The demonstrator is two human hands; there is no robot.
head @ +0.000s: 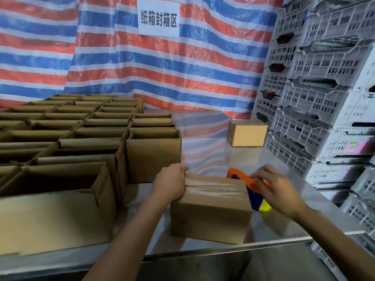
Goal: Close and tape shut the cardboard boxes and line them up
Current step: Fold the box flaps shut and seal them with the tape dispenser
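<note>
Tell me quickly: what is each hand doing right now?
Left hand: closed, grips the left end of the taped box.
Right hand: closed, holds the orange tape dispenser; blurred.

**Steel table: surface holdings**

- Steel table (pixel 203 151): one, reflective top.
- Taped box (pixel 211 207): one, at the near edge.
- Open boxes (pixel 81 138): many, in packed rows left of the taped box, running back.
- Closed box (pixel 246 133): one, behind-right of the taped box, well apart.
- Tape dispenser (pixel 257 197): orange, blue and yellow, just beside the taped box's right end; blurred.
</note>
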